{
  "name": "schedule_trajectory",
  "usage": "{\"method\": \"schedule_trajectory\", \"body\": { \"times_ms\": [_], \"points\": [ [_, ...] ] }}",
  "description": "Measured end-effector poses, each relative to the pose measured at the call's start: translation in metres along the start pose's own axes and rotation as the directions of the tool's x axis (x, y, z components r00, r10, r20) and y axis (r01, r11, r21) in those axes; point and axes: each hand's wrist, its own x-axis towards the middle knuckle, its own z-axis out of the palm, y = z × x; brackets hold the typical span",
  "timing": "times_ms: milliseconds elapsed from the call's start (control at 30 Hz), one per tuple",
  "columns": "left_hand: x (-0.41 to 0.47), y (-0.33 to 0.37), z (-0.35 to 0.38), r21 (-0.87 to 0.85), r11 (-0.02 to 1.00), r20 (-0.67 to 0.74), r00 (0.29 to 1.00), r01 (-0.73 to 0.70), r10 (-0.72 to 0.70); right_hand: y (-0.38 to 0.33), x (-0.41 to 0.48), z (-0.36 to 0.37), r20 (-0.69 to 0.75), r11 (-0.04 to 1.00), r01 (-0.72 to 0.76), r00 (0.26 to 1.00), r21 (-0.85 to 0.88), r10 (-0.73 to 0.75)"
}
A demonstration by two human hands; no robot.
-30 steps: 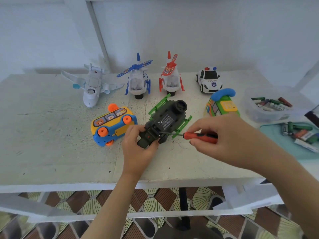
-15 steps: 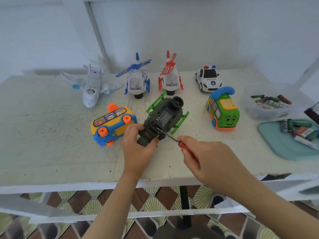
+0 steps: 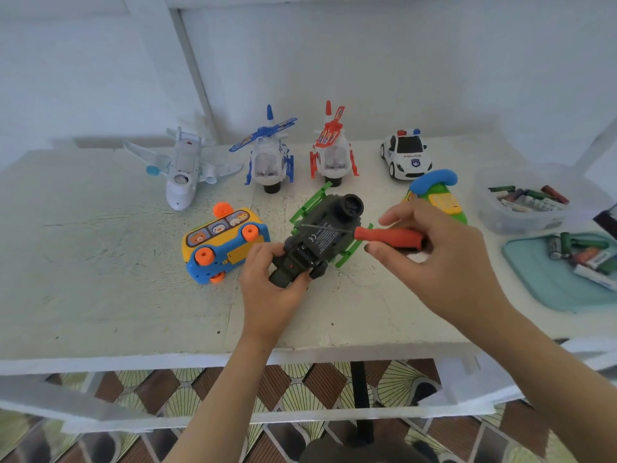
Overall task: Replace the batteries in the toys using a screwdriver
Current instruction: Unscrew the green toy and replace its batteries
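A dark green toy helicopter with bright green skids lies belly up at the table's middle. My left hand grips its tail end from below. My right hand holds a red-handled screwdriver sideways, and the thin shaft lies across the toy's underside with its tip pointing left. A clear tub with several batteries sits at the right, and more batteries lie on a teal tray.
A yellow and blue bus toy lies on its side left of my left hand. A white plane, a blue helicopter, a red helicopter and a police car line the back. A green phone car stands behind my right hand.
My right hand rose from near the front edge and swung the screwdriver from a diagonal to level across the toy. It now covers part of the green phone car. My left hand kept its grip.
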Motion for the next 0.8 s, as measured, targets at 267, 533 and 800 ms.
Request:
{"method": "schedule_trajectory", "body": {
  "times_ms": [267, 533, 800],
  "points": [
    [0.001, -0.001, 0.000, -0.029, 1.000, 0.001, 1.000, 0.012, -0.012, -0.007, 0.024, 0.002, -0.108, 0.932, -0.023, 0.992, 0.363, 0.067],
    [0.001, 0.001, 0.000, -0.030, 1.000, -0.009, 1.000, 0.003, -0.003, -0.020, 0.026, 0.008, -0.010, 0.991, 0.109, 0.994, 0.076, -0.109],
    [0.001, 0.001, -0.001, -0.030, 1.000, -0.019, 1.000, 0.002, -0.002, -0.037, 0.040, 0.018, 0.067, 0.984, 0.172, 0.983, -0.049, -0.169]
  ]
}}
